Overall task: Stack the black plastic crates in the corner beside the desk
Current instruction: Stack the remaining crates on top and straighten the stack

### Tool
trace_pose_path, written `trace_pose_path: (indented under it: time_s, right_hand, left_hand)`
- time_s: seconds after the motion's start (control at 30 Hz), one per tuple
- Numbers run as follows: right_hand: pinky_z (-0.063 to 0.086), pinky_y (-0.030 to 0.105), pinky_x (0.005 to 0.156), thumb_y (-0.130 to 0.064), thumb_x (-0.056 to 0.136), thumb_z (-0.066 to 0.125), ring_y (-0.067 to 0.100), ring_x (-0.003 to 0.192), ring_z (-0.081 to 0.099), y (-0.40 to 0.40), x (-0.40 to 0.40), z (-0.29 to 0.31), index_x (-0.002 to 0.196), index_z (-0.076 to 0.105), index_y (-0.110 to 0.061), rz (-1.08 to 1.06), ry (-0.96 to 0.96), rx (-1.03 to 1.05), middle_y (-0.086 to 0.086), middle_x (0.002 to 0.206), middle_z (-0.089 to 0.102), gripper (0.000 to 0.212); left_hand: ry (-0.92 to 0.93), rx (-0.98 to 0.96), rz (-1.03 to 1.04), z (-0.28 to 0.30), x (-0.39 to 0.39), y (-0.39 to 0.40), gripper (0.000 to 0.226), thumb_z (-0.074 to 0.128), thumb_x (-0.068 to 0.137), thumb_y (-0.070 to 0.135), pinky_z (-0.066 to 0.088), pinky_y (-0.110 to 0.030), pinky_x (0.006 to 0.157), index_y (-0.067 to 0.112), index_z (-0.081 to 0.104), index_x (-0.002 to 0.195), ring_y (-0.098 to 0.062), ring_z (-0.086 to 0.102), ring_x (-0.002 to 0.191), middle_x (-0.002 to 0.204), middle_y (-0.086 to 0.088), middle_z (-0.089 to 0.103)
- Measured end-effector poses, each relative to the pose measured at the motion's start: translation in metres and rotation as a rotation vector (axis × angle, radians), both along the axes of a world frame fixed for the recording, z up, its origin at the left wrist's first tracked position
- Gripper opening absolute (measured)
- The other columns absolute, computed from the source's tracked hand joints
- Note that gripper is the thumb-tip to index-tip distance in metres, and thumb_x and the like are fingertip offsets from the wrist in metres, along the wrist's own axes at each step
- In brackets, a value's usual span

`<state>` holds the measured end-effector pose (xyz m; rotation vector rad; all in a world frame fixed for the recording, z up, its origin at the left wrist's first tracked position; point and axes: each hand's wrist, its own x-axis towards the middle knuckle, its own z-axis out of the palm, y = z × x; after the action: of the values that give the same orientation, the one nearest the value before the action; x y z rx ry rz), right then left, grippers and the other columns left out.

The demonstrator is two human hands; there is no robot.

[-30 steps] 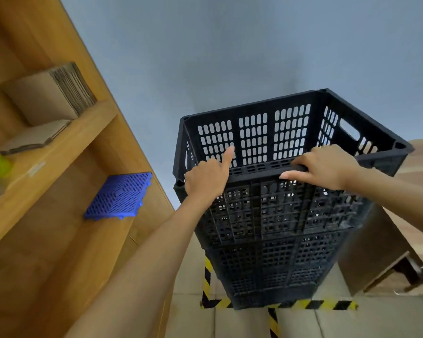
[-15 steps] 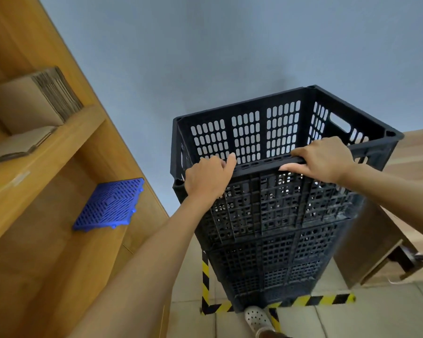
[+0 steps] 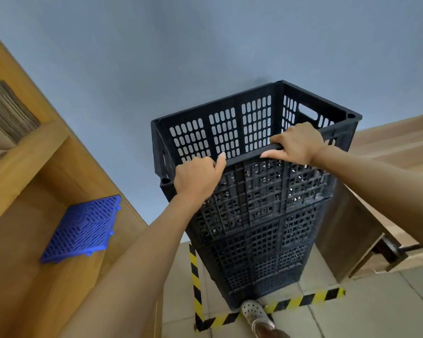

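A tall stack of black plastic crates [image 3: 261, 230] stands on the floor in the corner, between a wooden shelf unit and a desk. The top crate [image 3: 232, 132] is empty and its lattice walls are upright. My left hand [image 3: 195, 178] grips the near rim at its left end, with the forefinger stretched along the rim. My right hand [image 3: 297, 142] curls its fingers over the same near rim further right, thumb on the outside.
A wooden shelf unit [image 3: 47, 167] rises on the left with a blue plastic grid tile [image 3: 83, 228] and cardboard [image 3: 7, 113] on it. The wooden desk [image 3: 388, 191] is on the right. Yellow-black tape [image 3: 195, 276] marks the floor. A shoe [image 3: 255, 313] touches the stack's base.
Both hands stayed on the near rim and the left forefinger came down onto it. The stack now sits lower in view, and a shoe has appeared at its foot.
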<state>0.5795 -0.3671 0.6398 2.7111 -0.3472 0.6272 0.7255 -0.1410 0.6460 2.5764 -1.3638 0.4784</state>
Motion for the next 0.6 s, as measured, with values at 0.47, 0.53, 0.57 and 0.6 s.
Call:
trace_pose_path:
  time_s: [0.47,0.53,0.57,0.6]
  right_hand:
    - [0.021,0.021,0.044,-0.084,0.079,0.005,0.014,0.038,0.039,-0.032,0.043,0.008,0.057,0.053,-0.018,-0.012,0.013,0.031,-0.006,0.041,0.038,0.085]
    - [0.021,0.021,0.044,-0.082,0.081,0.009,0.013,0.038,0.04,-0.03,0.04,0.009,0.061,0.057,-0.018,-0.01,0.043,0.042,-0.007,0.041,0.038,0.082]
    - [0.02,0.021,0.044,-0.081,0.081,0.012,0.012,0.038,0.039,-0.03,0.036,0.009,0.065,0.059,-0.019,0.0,0.063,0.043,-0.008,0.041,0.036,0.08]
    - [0.02,0.02,0.043,-0.081,0.081,0.015,0.01,0.037,0.038,-0.029,0.032,0.01,0.069,0.061,-0.019,0.013,0.084,0.04,-0.009,0.041,0.035,0.078]
  left_hand:
    - [-0.198,0.059,-0.19,0.0,0.053,-0.029,0.067,0.025,0.084,0.08,0.052,-0.031,0.054,0.023,0.057,0.098,-0.014,0.057,0.053,0.062,0.007,0.057]
    - [-0.209,0.096,-0.258,-0.002,0.056,-0.026,0.065,0.038,0.078,0.081,0.052,-0.031,0.054,0.024,0.052,0.106,-0.014,0.06,0.059,0.07,0.011,0.058]
    - [-0.203,0.114,-0.289,-0.004,0.056,-0.023,0.063,0.045,0.077,0.08,0.053,-0.031,0.055,0.025,0.05,0.108,-0.015,0.061,0.062,0.074,0.011,0.059]
    - [-0.2,0.13,-0.317,-0.005,0.056,-0.02,0.061,0.05,0.077,0.076,0.054,-0.033,0.055,0.025,0.048,0.11,-0.016,0.063,0.064,0.078,0.011,0.062]
